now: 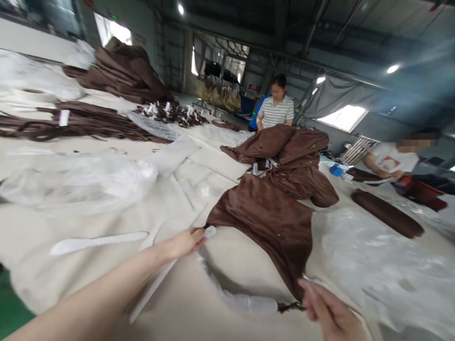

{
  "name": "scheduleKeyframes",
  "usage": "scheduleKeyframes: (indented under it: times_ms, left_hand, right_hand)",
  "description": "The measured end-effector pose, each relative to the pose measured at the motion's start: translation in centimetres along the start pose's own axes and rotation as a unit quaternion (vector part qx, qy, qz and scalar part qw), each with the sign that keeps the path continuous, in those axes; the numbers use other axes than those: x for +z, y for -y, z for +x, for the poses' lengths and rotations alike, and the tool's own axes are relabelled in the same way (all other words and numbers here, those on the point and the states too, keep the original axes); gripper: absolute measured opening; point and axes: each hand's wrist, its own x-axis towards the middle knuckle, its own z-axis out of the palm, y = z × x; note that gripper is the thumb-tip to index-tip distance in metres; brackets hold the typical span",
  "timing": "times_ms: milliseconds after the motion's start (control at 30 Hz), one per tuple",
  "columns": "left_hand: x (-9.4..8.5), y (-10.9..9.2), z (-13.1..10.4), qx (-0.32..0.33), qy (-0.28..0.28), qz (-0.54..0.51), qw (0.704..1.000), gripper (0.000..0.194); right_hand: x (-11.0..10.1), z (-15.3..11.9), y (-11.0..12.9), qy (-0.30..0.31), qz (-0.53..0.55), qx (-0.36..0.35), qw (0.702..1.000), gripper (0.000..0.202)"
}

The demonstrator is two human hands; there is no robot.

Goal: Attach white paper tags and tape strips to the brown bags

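Note:
A dark brown bag of soft material lies across the cloth-covered table in front of me. Its strap, partly wrapped in white padding, curves toward me below the bag. My left hand is closed at the bag's left corner, with a bit of white wrapping showing at the fingertips. At the lower right corner, beside the strap's end, my right hand has its fingers pressed together; what it holds, if anything, is blurred. White strips lie on the cloth left of my left hand.
More brown bags lie beyond. Clear plastic covers the right side; plastic bags, brown straps and a brown heap are at left. A person stands behind the table, another at right.

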Motion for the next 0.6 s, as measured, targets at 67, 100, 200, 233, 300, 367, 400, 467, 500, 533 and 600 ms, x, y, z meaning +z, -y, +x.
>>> scheduleKeyframes:
  times_ms: [67,100,200,233,300,367,400,467,500,533,600]
  left_hand:
    - [-0.2,0.4,0.2,0.03,0.015,0.02,0.999,0.035]
    - [-0.4,0.5,0.3,0.047,0.029,0.033,0.998,0.034]
    - [-0.9,0.8,0.4,0.077,0.058,0.06,0.994,0.027]
    - [-1.0,0.8,0.3,0.078,0.057,0.072,0.993,0.024]
    - [-1.1,0.6,0.2,0.086,0.049,0.114,0.989,0.017]
    - [-1.0,0.4,-0.1,0.106,0.042,0.166,0.98,0.015]
    - [-1.0,0.3,-0.1,0.118,0.04,0.184,0.975,0.015]
    - [-1.0,0.1,-0.2,0.138,0.038,0.201,0.969,0.02]
    - [-1.0,0.1,-0.2,0.147,0.037,0.202,0.967,0.023]
    - [-1.0,0.1,-0.2,0.157,0.039,0.199,0.966,0.026]
    - [-1.0,0.1,-0.2,0.175,0.049,0.177,0.967,0.031]
  right_hand:
    - [6.3,1.4,6.0,0.123,0.073,-0.064,0.988,0.051]
    - [9.3,1.8,8.5,0.169,0.105,-0.09,0.976,0.05]
    - [16.2,2.6,12.9,0.267,0.185,-0.098,0.941,0.051]
    - [17.8,2.8,13.3,0.283,0.211,-0.087,0.932,0.052]
    - [19.9,3.2,13.2,0.297,0.256,-0.062,0.918,0.05]
    - [21.0,3.4,12.4,0.308,0.283,-0.044,0.907,0.047]
    - [21.3,3.5,12.1,0.315,0.291,-0.038,0.903,0.045]
    - [21.5,3.5,11.6,0.326,0.299,-0.029,0.896,0.043]
    - [21.5,3.5,11.6,0.328,0.302,-0.025,0.895,0.042]
    - [21.5,3.5,11.6,0.329,0.303,-0.021,0.894,0.042]
    - [21.5,3.6,11.7,0.329,0.299,-0.012,0.896,0.041]
